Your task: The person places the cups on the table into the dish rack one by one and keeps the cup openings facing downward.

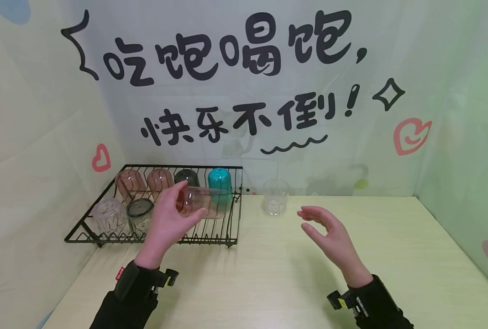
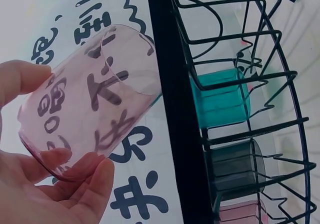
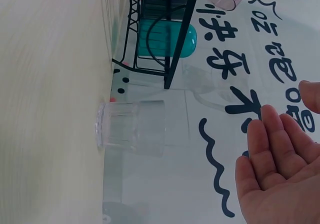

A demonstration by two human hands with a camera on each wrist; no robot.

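My left hand [image 1: 171,219] grips a clear pink drinking glass [image 1: 211,201] by its base end, thumb on one side and fingers on the other. The glass lies almost sideways in the air over the black wire rack [image 1: 215,242]. In the left wrist view the same pink glass [image 2: 125,66] has its mouth pointing away from the palm. My right hand [image 1: 330,235] is raised over the table with fingers slightly bent and nothing in them. Nearest to it, a clear glass [image 1: 275,201] stands on the table; the right wrist view shows this clear glass [image 3: 132,126] apart from the fingers.
In the rack sit a teal glass [image 1: 220,178], a dark grey glass [image 1: 187,176], two pink glasses [image 1: 129,181], a clear faceted glass [image 1: 107,214] and a dark-based glass [image 1: 140,208]. Behind the table [image 1: 268,274] hangs a cloth [image 1: 244,96] with black writing.
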